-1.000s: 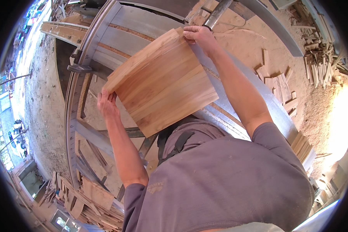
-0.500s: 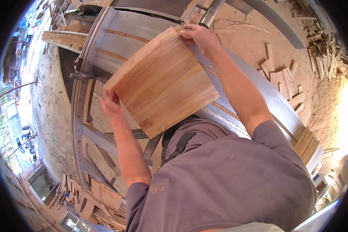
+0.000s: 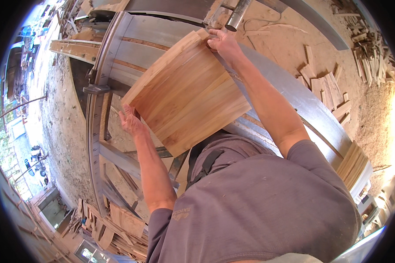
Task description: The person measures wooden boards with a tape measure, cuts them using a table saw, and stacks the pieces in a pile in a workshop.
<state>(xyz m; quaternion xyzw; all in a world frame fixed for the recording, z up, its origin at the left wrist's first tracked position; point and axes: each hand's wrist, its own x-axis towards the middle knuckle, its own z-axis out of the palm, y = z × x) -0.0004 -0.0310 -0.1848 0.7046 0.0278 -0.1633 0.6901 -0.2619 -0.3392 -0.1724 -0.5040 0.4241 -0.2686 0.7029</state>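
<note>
A rectangular wooden panel [image 3: 193,96], with a grain of several joined strips and a thick pale far edge, is tilted in front of my body. Whether it is one thick piece or a stack, I cannot tell. My left hand [image 3: 134,123] grips its left corner, the thumb side against the edge and part of the fingers hidden behind the wood. At the far right corner, my right hand [image 3: 225,45] holds the edge with bent fingers. Beneath the panel lies a grey metal machine table [image 3: 147,31] with slots.
A metal rail [image 3: 94,127] with a dark clamp-like block [image 3: 96,89] runs along the left. Past my right hand a metal pipe [image 3: 239,16] sticks out. A bundle of wood strips [image 3: 353,164] sits at the table's right end. Scrap boards [image 3: 329,92] litter the floor.
Both hands still hold the wooden panel, in nearly the same pose. The surroundings have shifted slightly to the right in the view.
</note>
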